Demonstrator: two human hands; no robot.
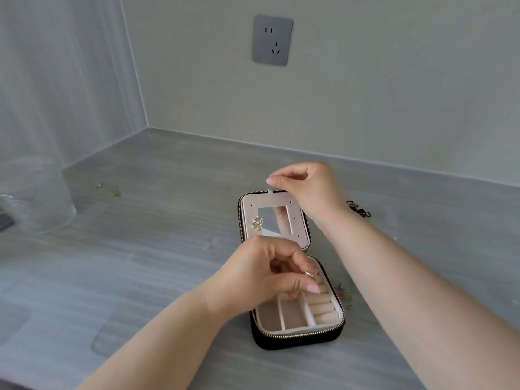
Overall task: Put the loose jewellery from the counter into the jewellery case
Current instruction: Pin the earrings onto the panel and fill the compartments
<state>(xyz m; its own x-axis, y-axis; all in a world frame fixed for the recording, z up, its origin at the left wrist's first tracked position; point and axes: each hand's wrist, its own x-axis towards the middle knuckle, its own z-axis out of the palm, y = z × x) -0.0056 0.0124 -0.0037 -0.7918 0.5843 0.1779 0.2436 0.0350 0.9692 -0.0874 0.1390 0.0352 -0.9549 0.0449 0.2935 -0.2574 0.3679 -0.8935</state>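
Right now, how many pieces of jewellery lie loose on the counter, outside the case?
3: a gold piece at the far left, a dark piece beside the right hand, a colourful piece right of the case. Some may be hidden.

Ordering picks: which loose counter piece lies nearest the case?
The small green-and-pink piece, beside the black zip case's right edge; the black piece and gold piece lie farther off.

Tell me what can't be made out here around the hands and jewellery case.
Head view only:
Far end of the jewellery case tray: hidden under the left hand, which pinches a silver ring.
Gold pieces far left on the counter: too small to name.
Dark piece beside the right hand, which pinches a tab: small, blurred.
Glass vessel: cut off by the left edge.
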